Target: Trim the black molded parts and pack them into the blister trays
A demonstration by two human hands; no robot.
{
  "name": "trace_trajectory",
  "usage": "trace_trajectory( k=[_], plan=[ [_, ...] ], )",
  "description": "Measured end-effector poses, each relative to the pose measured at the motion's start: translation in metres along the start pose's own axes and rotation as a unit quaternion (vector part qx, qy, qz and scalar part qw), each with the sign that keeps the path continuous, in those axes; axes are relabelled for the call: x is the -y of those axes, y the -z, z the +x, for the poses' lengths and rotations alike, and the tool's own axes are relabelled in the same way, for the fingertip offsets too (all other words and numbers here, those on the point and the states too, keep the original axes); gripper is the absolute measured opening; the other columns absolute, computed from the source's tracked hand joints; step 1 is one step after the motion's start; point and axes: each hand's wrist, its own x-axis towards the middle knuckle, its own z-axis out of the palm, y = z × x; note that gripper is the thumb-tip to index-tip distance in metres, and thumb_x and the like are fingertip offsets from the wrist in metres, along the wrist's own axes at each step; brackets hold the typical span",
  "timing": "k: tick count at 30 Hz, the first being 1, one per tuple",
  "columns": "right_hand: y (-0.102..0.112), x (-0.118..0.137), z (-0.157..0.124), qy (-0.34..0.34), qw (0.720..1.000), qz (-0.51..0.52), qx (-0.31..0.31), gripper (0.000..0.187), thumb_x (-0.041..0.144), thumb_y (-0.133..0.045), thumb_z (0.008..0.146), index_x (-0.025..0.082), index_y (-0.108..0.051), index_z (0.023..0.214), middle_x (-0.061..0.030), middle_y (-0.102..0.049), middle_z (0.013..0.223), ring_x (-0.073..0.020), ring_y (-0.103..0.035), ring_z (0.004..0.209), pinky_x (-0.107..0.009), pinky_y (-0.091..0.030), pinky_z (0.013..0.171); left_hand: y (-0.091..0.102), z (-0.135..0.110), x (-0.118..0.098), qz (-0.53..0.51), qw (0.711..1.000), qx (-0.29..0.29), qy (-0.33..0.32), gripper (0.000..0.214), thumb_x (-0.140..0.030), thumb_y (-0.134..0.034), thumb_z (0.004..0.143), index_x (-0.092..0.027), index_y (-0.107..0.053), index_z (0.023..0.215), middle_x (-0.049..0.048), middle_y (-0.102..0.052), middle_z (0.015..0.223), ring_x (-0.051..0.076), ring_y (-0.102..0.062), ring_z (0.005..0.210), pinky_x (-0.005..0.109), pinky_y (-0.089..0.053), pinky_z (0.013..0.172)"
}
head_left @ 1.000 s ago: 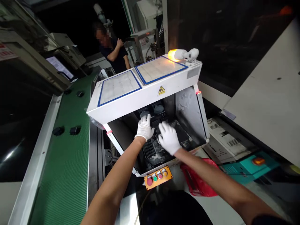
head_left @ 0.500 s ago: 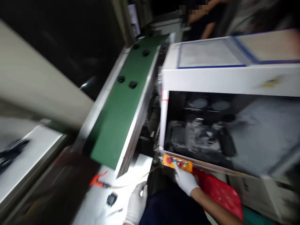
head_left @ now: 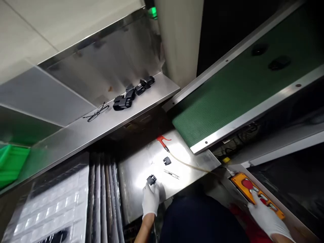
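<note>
My left hand (head_left: 151,198), in a white glove, is over the metal table (head_left: 134,202) with its fingertips closed on a small black plastic part (head_left: 151,179) with prongs. Another black part (head_left: 167,161) lies just beyond it, beside metal tweezers (head_left: 171,174). My right hand (head_left: 265,216), also gloved, reaches to an orange control box (head_left: 243,184) with a red button (head_left: 247,184). Its index finger is stretched onto the buttons just below the red one; whether it presses cannot be made out. The other fingers are partly hidden.
A red air gun (head_left: 162,141) with a thin hose lies at the table's back. The green conveyor belt (head_left: 210,114) carries dark parts. On a steel shelf (head_left: 106,126) are several black parts (head_left: 123,103) and glasses (head_left: 97,113). Stacked trays (head_left: 53,199) stand left, near a green bin (head_left: 15,163).
The view has swung left, bringing the shelf and trays into sight. My left hand now shows a black part at its fingertips. My right index finger stays at the control box.
</note>
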Motion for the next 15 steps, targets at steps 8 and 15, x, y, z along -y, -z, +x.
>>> trace_trajectory(
  k=[8,15],
  plan=[
    [0.004,0.035,-0.037,0.006,1.000,0.008,0.007,0.070,0.048,-0.028,0.094,0.013,-0.036,0.154,-0.0160,-0.063,0.131,-0.0373,-0.062,0.115,-0.049,-0.047,0.099,-0.006,0.055,0.015,0.003,0.999,0.025,0.046,0.066,-0.048,-0.060,0.091,-0.017,-0.038,0.145,0.0169,-0.055,0.136,0.026,-0.064,0.108,0.047,-0.053,0.097],
    [-0.043,0.082,-0.073,0.088,0.993,0.006,0.084,0.060,0.041,-0.033,0.095,0.015,-0.044,0.149,-0.0081,-0.067,0.124,-0.0275,-0.061,0.116,-0.036,-0.043,0.103,0.004,0.066,0.012,0.058,0.995,0.068,-0.045,0.044,-0.034,-0.062,0.092,-0.019,-0.052,0.132,0.0116,-0.055,0.134,0.022,-0.063,0.101,0.046,-0.055,0.092]
  ],
)
